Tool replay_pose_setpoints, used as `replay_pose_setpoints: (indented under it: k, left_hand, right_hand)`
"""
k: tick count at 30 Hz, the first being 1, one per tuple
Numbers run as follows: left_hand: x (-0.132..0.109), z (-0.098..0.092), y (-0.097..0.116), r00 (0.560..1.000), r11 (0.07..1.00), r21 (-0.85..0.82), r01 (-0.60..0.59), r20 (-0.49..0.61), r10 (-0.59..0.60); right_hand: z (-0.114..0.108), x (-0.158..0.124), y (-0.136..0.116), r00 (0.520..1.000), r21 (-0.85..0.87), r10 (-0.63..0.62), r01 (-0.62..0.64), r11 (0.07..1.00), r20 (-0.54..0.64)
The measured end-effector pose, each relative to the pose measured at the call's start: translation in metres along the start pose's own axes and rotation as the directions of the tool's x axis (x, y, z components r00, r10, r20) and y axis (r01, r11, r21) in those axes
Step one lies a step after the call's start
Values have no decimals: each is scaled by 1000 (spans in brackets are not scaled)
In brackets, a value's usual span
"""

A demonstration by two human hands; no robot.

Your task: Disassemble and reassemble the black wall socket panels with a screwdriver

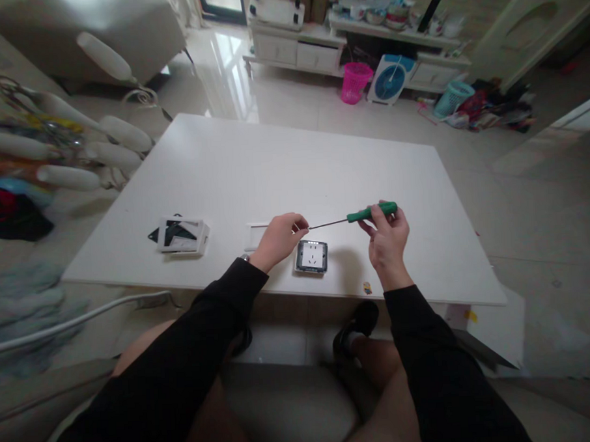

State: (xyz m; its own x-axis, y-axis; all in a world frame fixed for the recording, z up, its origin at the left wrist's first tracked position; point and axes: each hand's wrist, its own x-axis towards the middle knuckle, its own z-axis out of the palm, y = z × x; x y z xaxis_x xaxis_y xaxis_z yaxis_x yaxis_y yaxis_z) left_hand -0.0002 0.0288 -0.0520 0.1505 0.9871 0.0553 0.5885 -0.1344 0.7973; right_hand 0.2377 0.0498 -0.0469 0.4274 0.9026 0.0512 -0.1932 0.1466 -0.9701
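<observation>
My right hand (388,240) grips the green handle of a screwdriver (371,212), held level above the white table (283,163). Its thin metal shaft points left to my left hand (279,238), whose fingertips pinch at the shaft's tip; whether a screw sits there is too small to tell. Just below and between both hands, a grey wall socket module (311,257) lies flat near the table's front edge. A white cover plate (254,236) rests on the table, partly hidden behind my left hand.
A small opened box with dark and white parts (182,234) sits at the table's left front. A small yellow-blue sticker (367,287) is at the front edge. Beyond the table are a pink basket (355,81), a fan (390,79) and a low white cabinet (297,48).
</observation>
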Motion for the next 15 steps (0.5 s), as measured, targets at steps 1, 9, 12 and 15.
replay_pose_setpoints:
  k: [1,9,12,15]
  left_hand:
    - [0,0,0,1000,1000,9,-8,6,8]
    - [-2,0,1,999,996,84,-31,28,28]
    - [-2,-1,2,1000,997,69,-18,15,17]
    - [-2,-1,1,1000,1000,26,-14,8,14]
  right_hand:
    - [0,0,0,1000,0,0,0,1000,0]
    - [4,-5,-4,1000,3,4,-4,1000,25]
    - [4,-4,-5,1000,-4,-27,27,1000,-6]
    - [2,-2,-4,998,-13,-34,34,999,-45]
